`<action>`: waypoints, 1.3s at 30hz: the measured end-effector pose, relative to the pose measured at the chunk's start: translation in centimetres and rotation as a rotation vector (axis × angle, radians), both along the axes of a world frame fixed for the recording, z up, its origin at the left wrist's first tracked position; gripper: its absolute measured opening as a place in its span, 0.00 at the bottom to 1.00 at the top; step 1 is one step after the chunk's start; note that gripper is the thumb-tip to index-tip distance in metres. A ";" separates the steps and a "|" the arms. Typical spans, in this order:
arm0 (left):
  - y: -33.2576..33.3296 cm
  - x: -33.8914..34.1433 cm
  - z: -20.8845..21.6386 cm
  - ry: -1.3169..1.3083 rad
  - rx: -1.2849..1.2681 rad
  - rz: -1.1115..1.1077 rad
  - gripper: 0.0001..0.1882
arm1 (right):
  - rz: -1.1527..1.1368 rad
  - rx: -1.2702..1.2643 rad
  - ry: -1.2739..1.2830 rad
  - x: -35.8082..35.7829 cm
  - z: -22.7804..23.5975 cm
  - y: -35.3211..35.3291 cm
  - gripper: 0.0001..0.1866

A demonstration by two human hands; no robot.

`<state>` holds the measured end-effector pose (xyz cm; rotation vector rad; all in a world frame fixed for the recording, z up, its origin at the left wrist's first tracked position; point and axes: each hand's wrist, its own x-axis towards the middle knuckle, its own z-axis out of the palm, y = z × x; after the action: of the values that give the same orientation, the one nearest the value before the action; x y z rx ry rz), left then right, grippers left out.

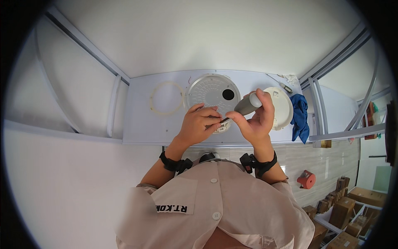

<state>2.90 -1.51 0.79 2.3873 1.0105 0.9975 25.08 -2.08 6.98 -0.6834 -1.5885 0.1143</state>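
Observation:
My right hand point(259, 120) is wrapped round a screwdriver point(245, 106) with a thick grey handle, tilted so its dark shaft points down and left. The shaft meets the near edge of a round silver disc point(199, 89) with curved rows of small marks and a black round patch. Against that same edge, beside the screwdriver's tip, the fingers of my left hand point(200, 124) are bent and drawn together. Whatever they pinch is hidden. A pale fitting point(224, 128) partly shows below the tip.
Left of the disc lies a thin cream ring point(154, 103). To the right are a round white cover point(282, 108), a crumpled blue cloth point(299, 118) and another screwdriver point(285, 87) near the white table's point(141, 128) far corner. A red stool point(306, 179) and cardboard boxes point(343, 209) stand on the floor.

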 end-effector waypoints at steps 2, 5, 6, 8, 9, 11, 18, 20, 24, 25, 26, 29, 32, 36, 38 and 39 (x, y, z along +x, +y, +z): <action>-0.1 0.0 0.0 0.001 -0.003 0.003 0.05 | -0.038 0.035 -0.023 0.0 0.0 0.1 0.44; -0.2 0.0 0.0 0.009 -0.010 0.005 0.06 | 0.086 -0.116 -0.200 0.5 0.8 -0.5 0.56; -0.3 -0.1 0.0 0.013 -0.012 0.004 0.06 | 0.104 -0.144 -0.209 0.4 1.2 -0.6 0.55; -0.3 -0.1 0.0 0.018 -0.012 0.003 0.06 | 0.138 -0.197 -0.226 0.2 2.1 -0.9 0.53; -0.3 -0.1 0.0 0.020 -0.012 0.004 0.06 | 0.159 -0.201 -0.194 0.0 2.0 -0.9 0.51; -0.2 -0.1 -0.1 0.020 -0.017 0.003 0.06 | 0.199 -0.208 -0.132 -0.1 1.9 -0.9 0.49; -0.3 -0.1 -0.1 0.021 -0.052 -0.003 0.06 | 0.272 -0.241 -0.208 0.5 3.0 -1.1 0.41; -0.4 -0.2 -0.2 0.023 -0.057 -0.003 0.06 | 0.282 -0.278 -0.184 0.4 3.4 -1.2 0.39; -0.7 -0.3 -0.4 0.012 -0.052 -0.007 0.06 | 0.020 -0.107 -0.240 -0.4 5.5 -1.0 0.34; -0.7 -0.2 -0.4 0.006 -0.050 -0.006 0.06 | 0.002 -0.113 -0.215 -0.5 5.6 -1.3 0.33; -0.8 -0.2 -0.4 0.011 -0.051 -0.004 0.06 | -0.015 -0.118 -0.190 -0.5 5.7 -1.6 0.32; -0.8 -0.1 -0.4 0.020 -0.056 0.002 0.08 | -0.042 -0.149 -0.190 -0.7 5.2 -2.2 0.33; -0.8 -0.2 -0.4 0.021 -0.058 0.002 0.09 | -0.028 -0.143 -0.137 -1.4 5.3 -2.4 0.29; -0.4 -0.3 0.0 0.047 -0.057 -0.011 0.10 | 0.053 -0.133 -0.216 -0.8 6.1 -2.3 0.28; -0.2 -0.3 0.2 0.056 -0.071 -0.010 0.11 | 0.122 -0.147 -0.272 -0.3 6.5 -2.2 0.28; -0.3 -0.3 0.4 0.058 -0.085 -0.004 0.11 | 0.139 -0.138 -0.275 -0.1 6.5 -2.2 0.28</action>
<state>2.62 -1.80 1.15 2.3596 1.0461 0.8709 24.94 -4.24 13.50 -0.7185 -1.9060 0.2427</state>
